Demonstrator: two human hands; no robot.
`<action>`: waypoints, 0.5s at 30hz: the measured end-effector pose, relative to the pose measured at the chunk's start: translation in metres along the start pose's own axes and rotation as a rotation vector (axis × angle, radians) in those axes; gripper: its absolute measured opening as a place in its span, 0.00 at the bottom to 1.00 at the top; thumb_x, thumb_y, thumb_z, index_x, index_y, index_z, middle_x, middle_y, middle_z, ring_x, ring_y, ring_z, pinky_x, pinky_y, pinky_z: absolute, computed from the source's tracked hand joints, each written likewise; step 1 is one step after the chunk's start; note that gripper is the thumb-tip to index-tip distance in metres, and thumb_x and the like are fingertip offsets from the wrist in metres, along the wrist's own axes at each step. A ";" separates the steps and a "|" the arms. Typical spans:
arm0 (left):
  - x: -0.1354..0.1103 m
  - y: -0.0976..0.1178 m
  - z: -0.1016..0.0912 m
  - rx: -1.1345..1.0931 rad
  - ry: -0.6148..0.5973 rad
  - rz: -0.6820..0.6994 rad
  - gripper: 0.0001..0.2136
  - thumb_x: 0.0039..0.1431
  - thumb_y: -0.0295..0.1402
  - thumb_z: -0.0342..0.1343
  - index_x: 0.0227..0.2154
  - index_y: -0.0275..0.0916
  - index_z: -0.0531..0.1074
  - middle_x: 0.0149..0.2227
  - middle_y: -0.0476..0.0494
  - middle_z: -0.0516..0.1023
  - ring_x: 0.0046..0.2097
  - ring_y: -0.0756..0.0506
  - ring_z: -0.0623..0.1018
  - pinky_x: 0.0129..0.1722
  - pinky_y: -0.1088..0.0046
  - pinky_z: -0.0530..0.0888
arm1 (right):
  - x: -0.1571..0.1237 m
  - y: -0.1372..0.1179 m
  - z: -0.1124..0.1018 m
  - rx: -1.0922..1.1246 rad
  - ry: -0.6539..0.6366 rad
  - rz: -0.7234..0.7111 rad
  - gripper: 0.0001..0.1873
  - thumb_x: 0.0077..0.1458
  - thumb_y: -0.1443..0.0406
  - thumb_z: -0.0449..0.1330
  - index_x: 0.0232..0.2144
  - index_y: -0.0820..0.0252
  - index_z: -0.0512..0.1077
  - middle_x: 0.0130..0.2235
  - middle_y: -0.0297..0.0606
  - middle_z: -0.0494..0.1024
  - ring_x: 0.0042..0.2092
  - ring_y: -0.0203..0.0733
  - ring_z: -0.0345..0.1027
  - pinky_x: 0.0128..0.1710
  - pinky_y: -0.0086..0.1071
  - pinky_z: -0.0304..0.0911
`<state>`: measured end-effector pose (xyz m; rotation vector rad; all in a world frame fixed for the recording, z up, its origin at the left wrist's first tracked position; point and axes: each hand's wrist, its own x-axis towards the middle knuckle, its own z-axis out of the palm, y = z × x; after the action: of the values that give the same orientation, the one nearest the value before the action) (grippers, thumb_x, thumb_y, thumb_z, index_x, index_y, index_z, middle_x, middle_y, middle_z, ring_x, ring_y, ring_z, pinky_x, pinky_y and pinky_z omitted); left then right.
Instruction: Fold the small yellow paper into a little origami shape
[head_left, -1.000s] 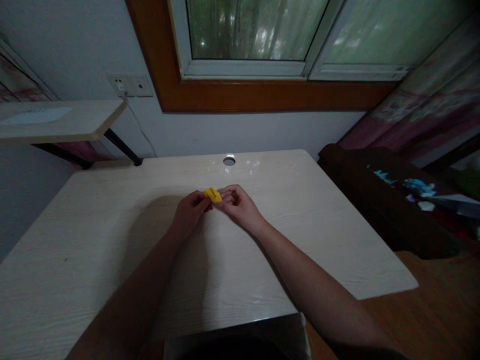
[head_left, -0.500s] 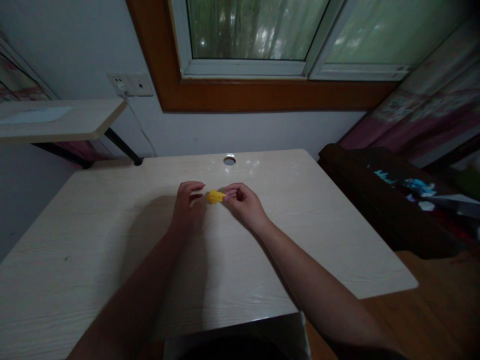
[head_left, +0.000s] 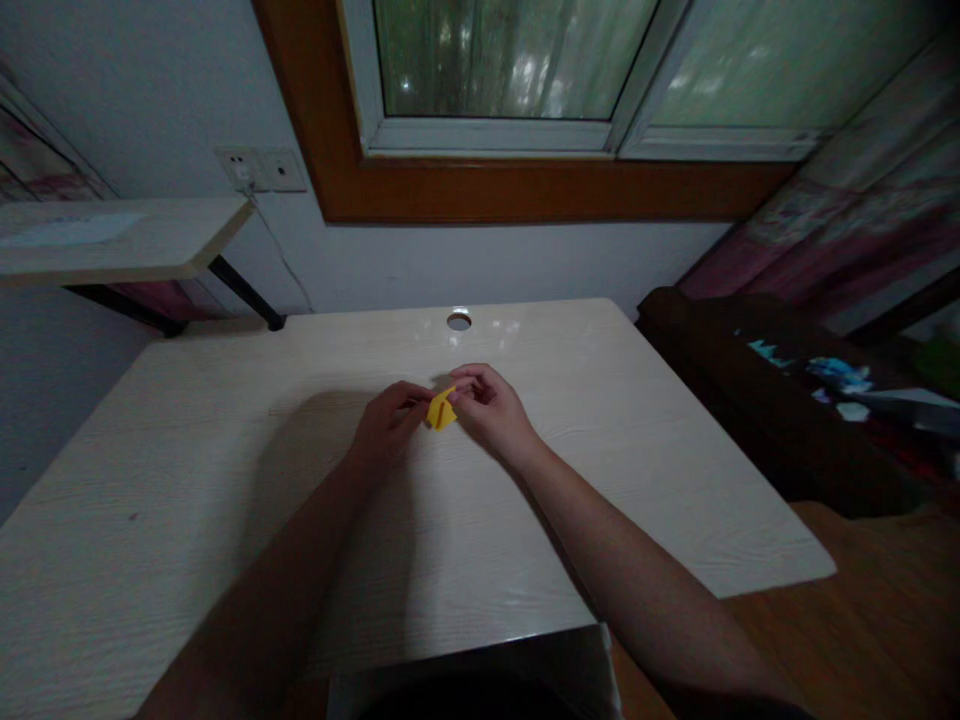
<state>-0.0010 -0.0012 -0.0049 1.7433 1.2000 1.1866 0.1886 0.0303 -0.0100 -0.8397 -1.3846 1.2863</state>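
Observation:
A small piece of folded yellow paper (head_left: 441,411) is held between my two hands, above the pale wood-grain desk (head_left: 525,540). My right hand (head_left: 491,408) pinches its upper right side between thumb and fingers. On the other side, my left hand (head_left: 390,420) has thumb and fingertips closed at the paper's left edge. A dark slit or crease shows in the middle of the yellow face. The fingertips partly cover the paper, so its full shape is hidden.
A raised shelf (head_left: 127,240) on black legs stands at the desk's back left. Near the back edge is a round cable hole (head_left: 459,320). A white cord runs from the wall socket (head_left: 262,170). Dark brown furniture (head_left: 720,400) with scattered items stands to the right.
My left hand has moved right and closed on the yellow paper's left edge. The paper has turned, showing a broader face. My right hand has stayed nearly in place.

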 end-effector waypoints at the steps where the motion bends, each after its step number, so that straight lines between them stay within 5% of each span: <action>1: 0.000 0.000 0.001 -0.043 -0.012 -0.019 0.09 0.61 0.36 0.55 0.40 0.39 0.75 0.39 0.44 0.79 0.41 0.46 0.78 0.44 0.69 0.74 | 0.001 0.000 0.000 0.030 0.007 0.005 0.15 0.50 0.62 0.65 0.42 0.55 0.71 0.35 0.33 0.76 0.35 0.35 0.70 0.38 0.31 0.66; 10: 0.004 -0.009 0.012 -0.547 -0.109 -0.123 0.16 0.53 0.35 0.66 0.43 0.38 0.72 0.38 0.43 0.80 0.39 0.47 0.79 0.38 0.72 0.77 | 0.002 -0.006 0.001 0.145 -0.010 0.005 0.15 0.47 0.62 0.69 0.38 0.55 0.72 0.31 0.31 0.76 0.33 0.35 0.69 0.37 0.31 0.64; 15: 0.005 -0.007 0.010 -0.577 -0.088 -0.163 0.17 0.51 0.33 0.67 0.43 0.37 0.72 0.33 0.47 0.78 0.35 0.49 0.79 0.37 0.71 0.78 | 0.001 -0.002 0.004 0.079 0.016 -0.005 0.15 0.48 0.60 0.69 0.36 0.56 0.70 0.32 0.32 0.75 0.33 0.36 0.69 0.36 0.32 0.65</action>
<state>0.0074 0.0056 -0.0133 1.2274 0.8188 1.1946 0.1852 0.0300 -0.0072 -0.7910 -1.3137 1.3195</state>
